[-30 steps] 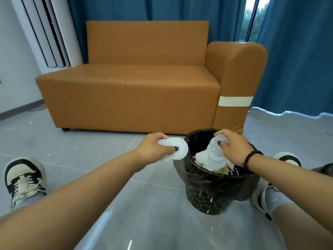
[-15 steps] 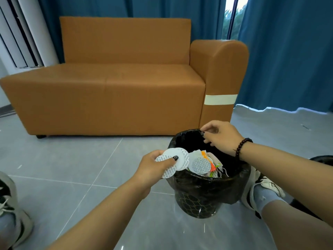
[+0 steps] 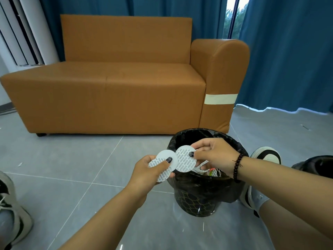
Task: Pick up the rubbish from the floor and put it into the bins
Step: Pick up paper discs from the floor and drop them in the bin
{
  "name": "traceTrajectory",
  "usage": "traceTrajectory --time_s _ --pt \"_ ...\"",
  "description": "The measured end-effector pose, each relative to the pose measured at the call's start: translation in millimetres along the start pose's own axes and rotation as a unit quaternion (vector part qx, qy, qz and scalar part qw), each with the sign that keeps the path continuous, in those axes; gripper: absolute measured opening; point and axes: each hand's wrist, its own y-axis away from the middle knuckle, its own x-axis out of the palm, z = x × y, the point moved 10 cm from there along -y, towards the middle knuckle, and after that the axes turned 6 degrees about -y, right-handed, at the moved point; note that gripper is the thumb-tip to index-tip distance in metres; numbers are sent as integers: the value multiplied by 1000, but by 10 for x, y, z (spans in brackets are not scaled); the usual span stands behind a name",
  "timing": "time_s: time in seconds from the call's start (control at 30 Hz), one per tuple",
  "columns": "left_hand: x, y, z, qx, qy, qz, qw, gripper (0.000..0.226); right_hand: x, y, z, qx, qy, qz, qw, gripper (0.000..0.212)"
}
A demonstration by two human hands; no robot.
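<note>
A black bin (image 3: pixel 198 197) with a black liner stands on the grey floor in front of me. My left hand (image 3: pixel 149 172) pinches a few round white paper discs (image 3: pixel 164 156) just left of the bin's rim. My right hand (image 3: pixel 214 153) is over the bin's mouth and pinches one printed white disc (image 3: pixel 185 162) that sits beside the left hand's stack. More white discs and coloured scraps (image 3: pixel 210 171) lie inside the bin under my right hand.
An orange sofa (image 3: pixel 117 87) with a strip of pale tape on its arm stands behind the bin, blue curtains beyond it. My shoes rest on the floor at the far left (image 3: pixel 10 210) and right (image 3: pixel 264 156). A dark object (image 3: pixel 319 165) lies at the right edge.
My right hand dropped its earlier disc into the bin, touched the far rim, then came back left and took hold of a disc from my left hand's stack. The view shifted right.
</note>
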Motion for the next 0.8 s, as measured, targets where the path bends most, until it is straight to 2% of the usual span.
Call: traceTrajectory --time_s 0.1,0.17,0.23,0.33,0.43,0.63,0.7,0.8 --pt "-39 20 -44 1 -3 -7 1000 21 -431 -63 100 -49 60 -121 990 12" --pt "-40 36 -49 1 -7 -5 1000 21 -740 -70 219 -110 174 -206 957 10" --pt "-30 50 -27 0 -12 0 1000 22 -912 -86 231 -130 277 -237 922 11" --pt "-21 82 1 1 -28 5 1000 21 -1056 -173 29 -98 344 -233 904 14" --pt "-28 93 32 -5 -39 4 999 16 -1034 -256 -137 -64 391 -196 897 16" --pt "-44 51 65 -19 -44 -10 999 15 -1073 -237 -145 -39 399 -197 895 12" --pt "1 49 56 -26 -35 -2 999 19 -1047 -213 -134 -35 390 -193 900 15" --pt "59 42 16 -12 -49 7 999 26 -865 -154 17 -62 354 -181 916 6"
